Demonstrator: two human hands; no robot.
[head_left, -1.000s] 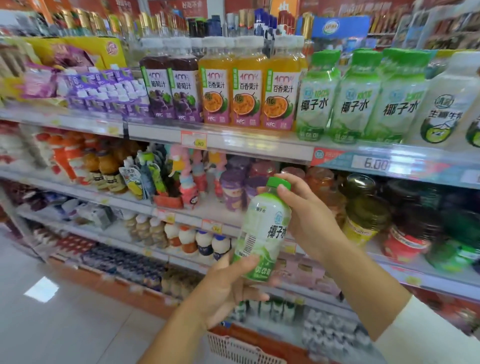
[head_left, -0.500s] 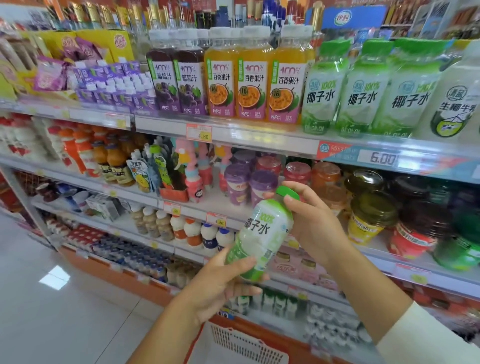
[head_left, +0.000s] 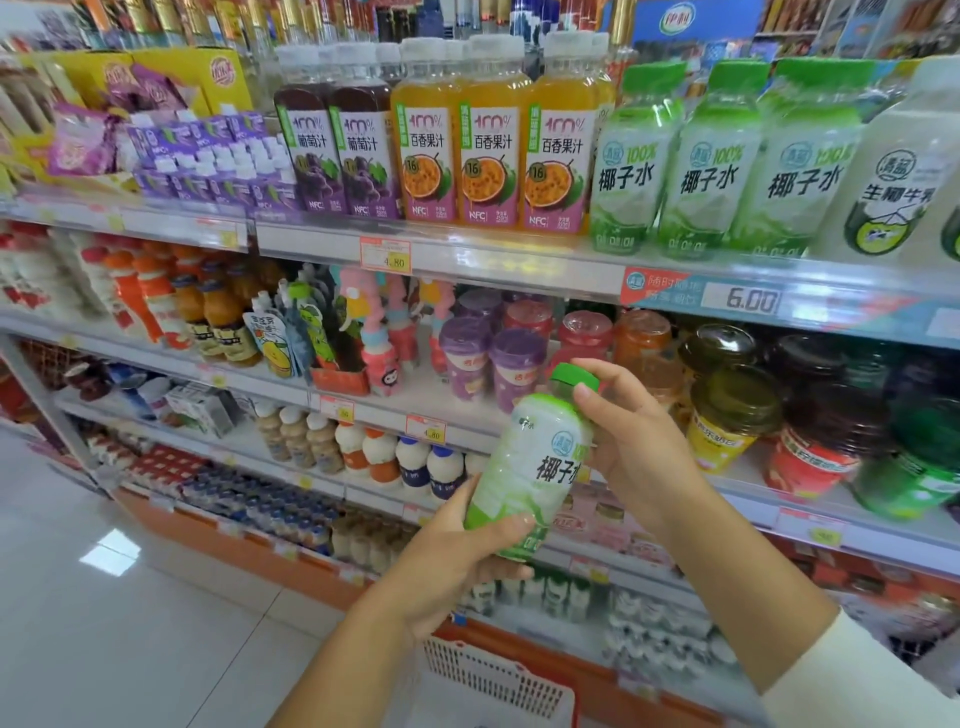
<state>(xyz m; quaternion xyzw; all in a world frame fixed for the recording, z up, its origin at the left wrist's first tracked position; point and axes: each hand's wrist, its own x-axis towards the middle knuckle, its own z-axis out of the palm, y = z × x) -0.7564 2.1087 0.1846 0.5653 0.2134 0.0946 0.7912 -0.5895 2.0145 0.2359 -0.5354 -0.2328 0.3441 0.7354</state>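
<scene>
- Shop aisle: white metal shelving (head_left: 519, 262) packed with drinks, and a pale tiled floor (head_left: 104, 623) to the left.
- Item in hand: one green-capped, white-and-green plastic coconut-water bottle (head_left: 524, 467). It is held tilted in front of the middle shelves, cap up and to the right. The label faces the viewer, seemingly so it can be read.
- Left hand (head_left: 452, 566): fingers and thumb are curled round the bottle's base, taking its weight from below.
- Right hand (head_left: 639, 452): wrapped round the shoulder just under the cap, thumb by the neck, steadying the tilt.
- Matching stock: a row of shelved coconut-water bottles (head_left: 711, 166) stands upright on the top shelf, above a "6.00" price tag (head_left: 750, 300).
- Neighbours: orange passion-fruit juice bottles (head_left: 488, 140) and dark grape juice bottles (head_left: 337, 150).
- Below: a white lattice plastic basket (head_left: 493, 680) with a red rim sits beneath the hands and is probably where the bottle will go.
</scene>
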